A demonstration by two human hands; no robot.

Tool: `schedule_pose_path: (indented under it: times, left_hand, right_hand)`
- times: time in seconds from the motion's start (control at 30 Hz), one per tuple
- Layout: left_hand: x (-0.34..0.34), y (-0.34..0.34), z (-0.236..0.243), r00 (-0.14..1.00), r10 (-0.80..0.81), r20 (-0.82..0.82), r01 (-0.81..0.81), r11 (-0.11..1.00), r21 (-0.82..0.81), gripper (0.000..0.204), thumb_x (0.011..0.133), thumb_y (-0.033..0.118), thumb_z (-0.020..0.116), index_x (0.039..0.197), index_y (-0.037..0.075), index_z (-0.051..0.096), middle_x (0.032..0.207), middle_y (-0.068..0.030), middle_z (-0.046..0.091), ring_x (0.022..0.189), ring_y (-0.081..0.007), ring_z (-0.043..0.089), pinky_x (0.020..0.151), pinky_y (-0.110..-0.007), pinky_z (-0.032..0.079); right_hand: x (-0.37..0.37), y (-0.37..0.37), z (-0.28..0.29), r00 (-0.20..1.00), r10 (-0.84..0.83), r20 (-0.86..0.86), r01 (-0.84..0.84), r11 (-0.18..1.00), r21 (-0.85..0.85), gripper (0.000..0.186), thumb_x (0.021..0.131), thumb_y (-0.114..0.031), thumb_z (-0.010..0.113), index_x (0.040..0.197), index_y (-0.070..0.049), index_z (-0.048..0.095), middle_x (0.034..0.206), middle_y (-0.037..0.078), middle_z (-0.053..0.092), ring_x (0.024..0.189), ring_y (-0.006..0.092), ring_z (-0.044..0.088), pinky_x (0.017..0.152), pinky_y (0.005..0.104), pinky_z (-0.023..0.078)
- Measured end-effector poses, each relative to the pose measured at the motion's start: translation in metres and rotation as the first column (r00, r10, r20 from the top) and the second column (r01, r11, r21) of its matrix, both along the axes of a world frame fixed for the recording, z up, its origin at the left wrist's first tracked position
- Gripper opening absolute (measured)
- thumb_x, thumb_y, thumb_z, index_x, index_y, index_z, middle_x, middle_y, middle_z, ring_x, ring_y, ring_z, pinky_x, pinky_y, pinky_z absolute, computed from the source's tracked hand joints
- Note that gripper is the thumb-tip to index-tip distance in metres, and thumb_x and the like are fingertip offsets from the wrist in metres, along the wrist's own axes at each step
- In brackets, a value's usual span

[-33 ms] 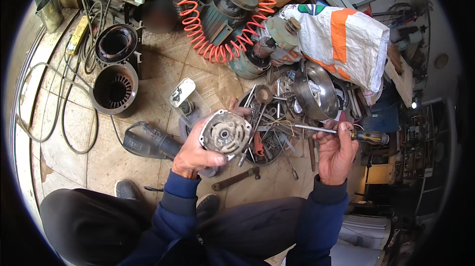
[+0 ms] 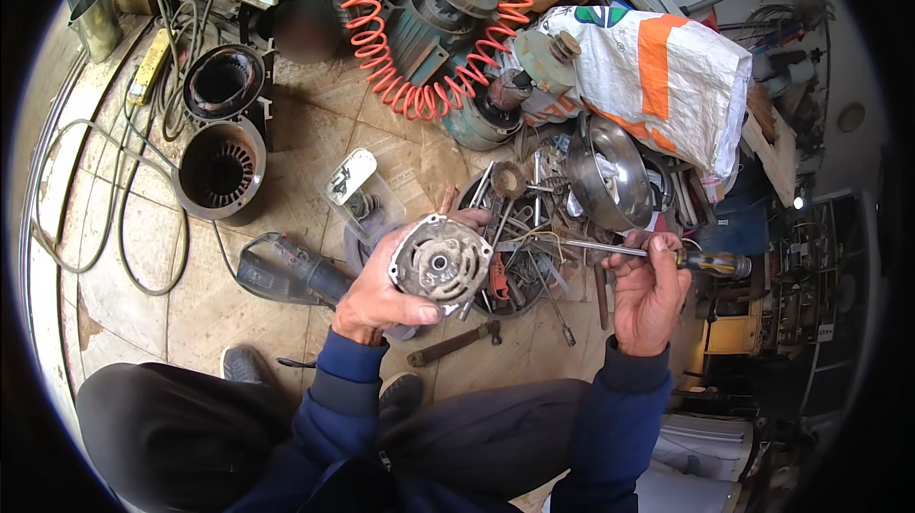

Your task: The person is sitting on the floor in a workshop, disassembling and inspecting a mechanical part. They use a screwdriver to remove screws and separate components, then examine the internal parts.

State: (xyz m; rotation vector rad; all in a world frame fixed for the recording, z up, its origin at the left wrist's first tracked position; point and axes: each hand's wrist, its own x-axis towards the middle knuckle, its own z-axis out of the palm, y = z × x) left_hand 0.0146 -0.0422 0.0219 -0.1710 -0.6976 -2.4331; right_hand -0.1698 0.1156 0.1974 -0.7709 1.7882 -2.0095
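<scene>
My left hand (image 2: 381,289) is closed around a round grey metal end cover (image 2: 441,263) with screw ears at its rim and a hole in the middle. The cover's open, dirty inner face is turned up toward me. In my right hand (image 2: 650,289) is a screwdriver (image 2: 713,264) with a black and yellow handle, pinched near the front of the handle. Its shaft runs left toward the cover; against the tools below, I cannot tell whether the tip touches it. Under both hands stands a basin of loose tools (image 2: 519,298), partly hidden by the cover.
A hammer (image 2: 453,345) lies on the tiled floor before the basin. On the left are an angle grinder (image 2: 286,270), a motor housing (image 2: 221,172) and cables. A steel bowl (image 2: 610,173), a white sack (image 2: 658,84) and a coiled orange hose (image 2: 419,103) sit farther back.
The cover in my left hand has shifted slightly right and its face has tilted a little. My right hand and the screwdriver are almost where they were.
</scene>
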Motion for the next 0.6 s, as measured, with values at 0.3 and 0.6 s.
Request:
schedule_pose_path:
  times: [0.3, 0.6]
  left_hand:
    - [0.016, -0.005, -0.002, 0.984, 0.17, -0.054, -0.151, 0.954, 0.26, 0.099, 0.063, 0.03, 0.09, 0.139, -0.014, 0.044, 0.142, -0.0289, 0.052, 0.124, -0.0366, 0.062, 0.098, -0.049, 0.059]
    - [0.018, -0.007, -0.008, 0.998, 0.068, 0.017, -0.07, 0.98, 0.185, 0.1, 0.059, 0.029, 0.091, 0.139, -0.012, 0.048, 0.138, -0.0265, 0.057, 0.12, -0.0345, 0.065, 0.106, -0.043, 0.052]
  right_hand:
    - [-0.005, 0.001, -0.051, 0.769, 0.617, -0.165, -0.05, 0.315, 0.948, 0.014, 0.096, -0.014, 0.062, 0.088, -0.003, 0.057, 0.078, 0.01, 0.064, 0.066, 0.0231, 0.068, 0.059, 0.0395, 0.057]
    - [0.003, -0.015, -0.018, 0.97, 0.208, 0.125, -0.242, 0.865, 0.439, 0.014, 0.095, -0.01, 0.06, 0.096, 0.002, 0.052, 0.086, 0.016, 0.065, 0.069, 0.0249, 0.07, 0.063, 0.0355, 0.06]
